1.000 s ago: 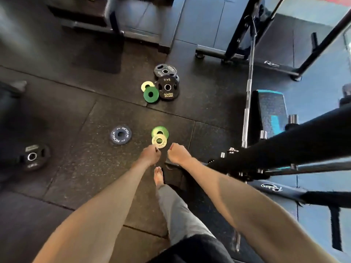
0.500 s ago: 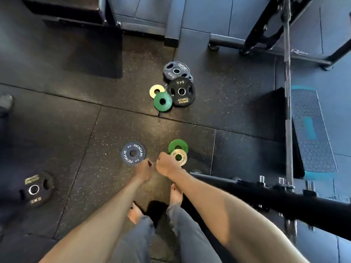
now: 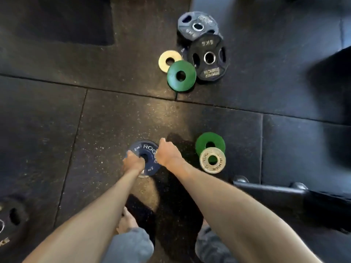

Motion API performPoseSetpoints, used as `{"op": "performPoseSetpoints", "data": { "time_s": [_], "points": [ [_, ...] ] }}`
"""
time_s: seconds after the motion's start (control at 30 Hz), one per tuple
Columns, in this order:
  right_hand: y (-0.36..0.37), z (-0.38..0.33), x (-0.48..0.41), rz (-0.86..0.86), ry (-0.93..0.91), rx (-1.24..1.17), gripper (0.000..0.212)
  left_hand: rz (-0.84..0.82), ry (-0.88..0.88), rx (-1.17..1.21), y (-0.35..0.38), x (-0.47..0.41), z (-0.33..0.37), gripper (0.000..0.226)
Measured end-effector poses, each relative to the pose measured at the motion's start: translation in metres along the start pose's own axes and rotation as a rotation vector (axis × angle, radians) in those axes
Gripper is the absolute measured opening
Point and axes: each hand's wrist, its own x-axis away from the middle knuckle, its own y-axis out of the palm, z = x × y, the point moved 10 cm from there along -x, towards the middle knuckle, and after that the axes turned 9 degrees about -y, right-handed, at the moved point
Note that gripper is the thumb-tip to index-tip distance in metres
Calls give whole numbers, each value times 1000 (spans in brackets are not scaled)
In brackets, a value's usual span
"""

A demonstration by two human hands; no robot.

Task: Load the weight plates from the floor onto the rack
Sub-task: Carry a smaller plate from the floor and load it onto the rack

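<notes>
Rubber floor (image 3: pixel 47 120): dark speckled tiles fill your frame.
Black 5 kg grip plates (image 3: pixel 208 57): stacked, upper centre.
Dark blue round Rogue plate (image 3: pixel 146 147): flat, lower centre, under your hands.
Green and cream change discs (image 3: pixel 181 75): overlapping beside the black stack; a second pair (image 3: pixel 212 160) right of your hands.
Left hand (image 3: pixel 133 164): fingers curled into the blue plate's hole.
Right hand (image 3: pixel 168 153): closed on its right rim.

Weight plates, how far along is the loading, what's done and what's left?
Nothing shows as loaded; no rack is in view. In hand: both hands, left hand and right hand, are on the dark blue plate. Left: green-and-grey pair, far pile, black plate at left.
</notes>
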Motion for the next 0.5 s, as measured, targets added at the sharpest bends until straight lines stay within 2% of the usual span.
{"op": "performPoseSetpoints", "data": {
  "time_s": [0.1,0.27,0.37,0.5],
  "points": [
    [50,22,-54,-5,12,35,66,78,-83,16,23,-58,-25,66],
    [99,52,-105,99,-10,137,78,96,-98,21,57,-117,-44,94],
    [122,56,-121,92,-41,180,86,118,-69,10,73,-134,-48,95],
    [127,50,-127,166,-102,292,83,199,-11,-47,76,-138,-44,81]
  ]
}}
